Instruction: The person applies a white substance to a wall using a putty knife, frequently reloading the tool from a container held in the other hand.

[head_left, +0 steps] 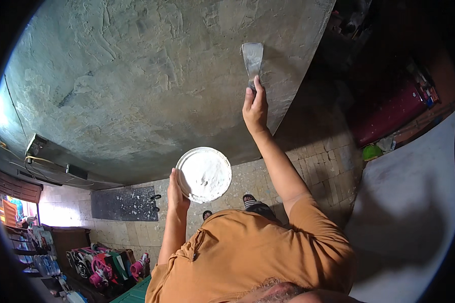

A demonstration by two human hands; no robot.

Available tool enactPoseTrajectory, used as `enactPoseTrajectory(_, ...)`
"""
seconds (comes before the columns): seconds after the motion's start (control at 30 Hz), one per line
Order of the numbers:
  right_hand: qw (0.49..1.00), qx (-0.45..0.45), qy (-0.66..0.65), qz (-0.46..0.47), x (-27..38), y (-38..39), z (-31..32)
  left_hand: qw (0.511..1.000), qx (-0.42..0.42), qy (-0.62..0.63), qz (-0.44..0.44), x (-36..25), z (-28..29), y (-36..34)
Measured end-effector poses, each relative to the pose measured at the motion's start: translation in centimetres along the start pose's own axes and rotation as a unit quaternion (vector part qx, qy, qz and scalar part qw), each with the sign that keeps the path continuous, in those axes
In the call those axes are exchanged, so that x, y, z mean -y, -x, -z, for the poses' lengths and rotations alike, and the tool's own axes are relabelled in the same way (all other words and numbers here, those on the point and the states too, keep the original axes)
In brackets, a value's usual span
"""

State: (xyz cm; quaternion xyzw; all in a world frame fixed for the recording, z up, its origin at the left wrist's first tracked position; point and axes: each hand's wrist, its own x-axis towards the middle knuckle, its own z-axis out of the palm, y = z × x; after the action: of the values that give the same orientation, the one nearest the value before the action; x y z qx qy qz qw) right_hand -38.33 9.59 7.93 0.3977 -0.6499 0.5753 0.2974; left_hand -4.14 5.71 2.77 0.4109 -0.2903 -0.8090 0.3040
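My right hand (256, 107) is closed round the handle of a putty knife (253, 56). Its broad blade, coated pale, lies at or just off the rough grey plastered wall (151, 81), toward the wall's right edge; I cannot tell whether it touches. Lower down, my left hand (176, 193) grips the side of a round white tub (227, 162). White paste (203, 174) fills it, with a small dark hollow in its surface. Ridges and patches of uneven plaster cover the wall.
Pale splashes dot the tiled floor (308, 166). A dark mat (125, 203) lies left, near the wall's foot. Electrical boxes (77, 171) with loose cables hang on the left. Pink and black items (98, 265) crowd the lower left. A dark red cabinet-like thing (389, 111) stands right.
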Motion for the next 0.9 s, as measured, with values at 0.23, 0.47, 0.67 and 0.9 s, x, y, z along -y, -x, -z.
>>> enactPoseTrajectory(0.23,0.998,-0.007,0.043,0.036,-0.5,3.3,-0.5,1.000,0.017,0.016,0.013,0.0,-0.2,0.2)
enactPoseTrajectory(0.47,0.995,-0.012,0.085,0.056,-0.9,0.5,-1.6,1.000,0.015,0.004,0.013,0.4,-0.2,-0.4)
enactPoseTrajectory(0.67,0.993,-0.046,0.052,0.096,0.5,2.1,-0.7,0.999,0.030,0.005,0.019,0.1,-0.1,0.0)
enactPoseTrajectory(0.9,0.994,-0.002,0.095,0.058,-0.1,1.4,-2.2,1.000,0.012,-0.001,0.016,-0.2,-0.3,0.0)
